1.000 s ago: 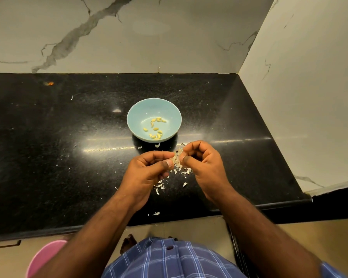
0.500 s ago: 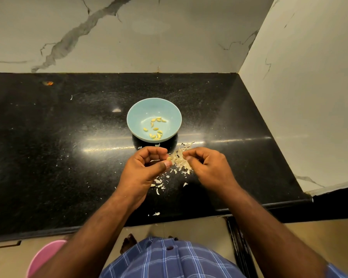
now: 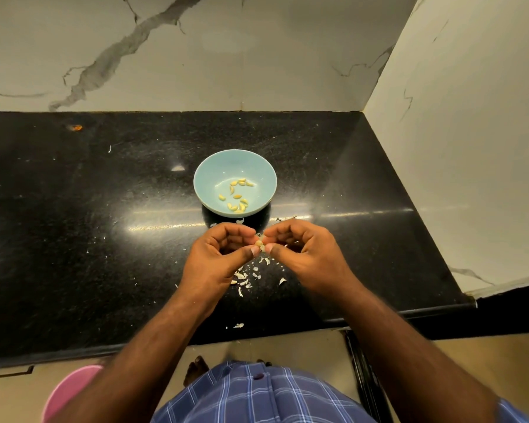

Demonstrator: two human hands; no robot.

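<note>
A light blue bowl [image 3: 258, 170] stands mid-counter with several yellow peeled seeds [image 3: 237, 196] in its bottom. Just in front of it, my left hand [image 3: 217, 261] and my right hand [image 3: 306, 254] meet fingertip to fingertip. Between thumbs and forefingers they pinch one small pale seed [image 3: 260, 244] from both sides. Under the hands, white husk flakes [image 3: 245, 279] are scattered on the black counter [image 3: 89, 239]; part of the pile is hidden by my fingers.
Marble walls close the counter at the back and on the right [image 3: 455, 148]. An orange speck [image 3: 75, 127] lies at the far left. Below the counter's front edge a pink round object [image 3: 71, 389] shows, next to my checked blue clothing [image 3: 257, 395].
My right hand left the husk pile and rose to meet my left hand. Both hands now pinch one seed between them, a little above the counter.
</note>
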